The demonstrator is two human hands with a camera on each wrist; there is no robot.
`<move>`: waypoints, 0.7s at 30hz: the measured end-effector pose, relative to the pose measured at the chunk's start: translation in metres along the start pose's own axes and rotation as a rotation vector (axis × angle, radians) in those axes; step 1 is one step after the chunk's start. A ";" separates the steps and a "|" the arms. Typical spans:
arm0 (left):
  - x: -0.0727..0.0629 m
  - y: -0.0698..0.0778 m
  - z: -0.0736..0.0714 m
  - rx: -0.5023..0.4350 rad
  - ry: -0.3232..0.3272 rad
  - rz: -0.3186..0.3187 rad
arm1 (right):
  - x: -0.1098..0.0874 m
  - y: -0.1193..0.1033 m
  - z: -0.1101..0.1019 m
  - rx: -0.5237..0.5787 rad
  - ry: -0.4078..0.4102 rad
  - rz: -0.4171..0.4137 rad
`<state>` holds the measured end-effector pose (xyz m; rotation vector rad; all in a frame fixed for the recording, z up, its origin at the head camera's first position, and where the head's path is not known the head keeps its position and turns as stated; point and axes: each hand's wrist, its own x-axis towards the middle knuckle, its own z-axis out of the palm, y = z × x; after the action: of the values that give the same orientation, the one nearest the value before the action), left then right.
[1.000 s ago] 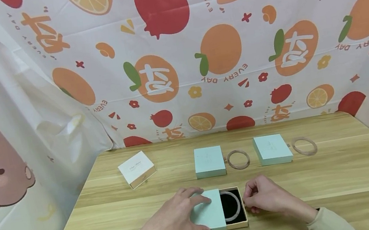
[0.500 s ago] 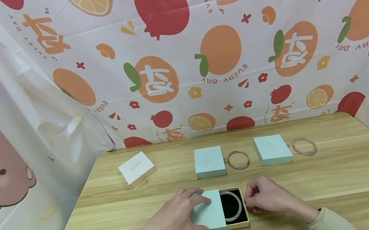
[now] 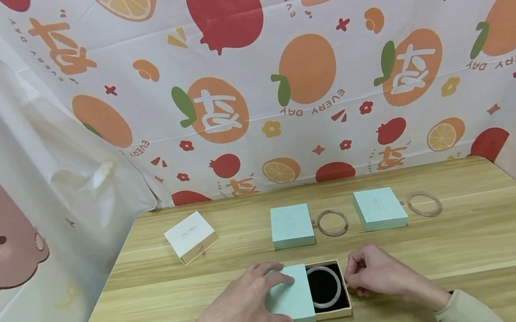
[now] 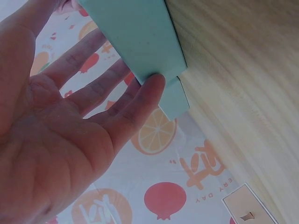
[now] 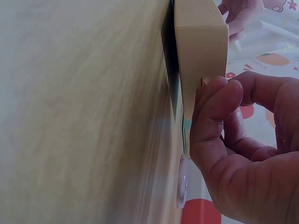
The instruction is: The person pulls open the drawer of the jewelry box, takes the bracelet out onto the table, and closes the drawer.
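Observation:
My left hand grips the mint-green sleeve of a jewelry box, its thumb on the near side and its fingers over the top and far side. Out of the sleeve's right end sticks the cream drawer with a black lining, partly pulled out. A pale bangle lies in it, its left edge hidden under the sleeve. My right hand pinches the small pull tab at the drawer's right end. In the right wrist view the thumb and fingertips meet against the drawer front, mostly covering the tab.
Two more mint-green boxes stand farther back, each with a bangle on its right. A white box sits at the back left of the wooden table. A fruit-print curtain hangs behind.
The drawer has slid a little farther right out of the sleeve, bangle with it. My right hand has moved right with the tab, while the left hand stays in place on the sleeve.

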<state>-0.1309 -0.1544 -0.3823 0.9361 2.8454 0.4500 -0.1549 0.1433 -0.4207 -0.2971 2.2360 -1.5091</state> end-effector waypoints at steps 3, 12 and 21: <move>0.000 0.000 0.000 -0.001 -0.001 0.000 | 0.000 0.001 0.000 0.006 -0.003 0.000; 0.001 -0.001 0.000 -0.002 0.000 0.001 | 0.001 0.002 -0.001 0.012 -0.007 -0.008; 0.000 0.000 0.000 -0.006 -0.002 0.003 | 0.000 0.004 -0.001 0.012 -0.005 -0.006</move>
<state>-0.1313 -0.1548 -0.3820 0.9386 2.8399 0.4581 -0.1557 0.1457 -0.4242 -0.3042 2.2237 -1.5229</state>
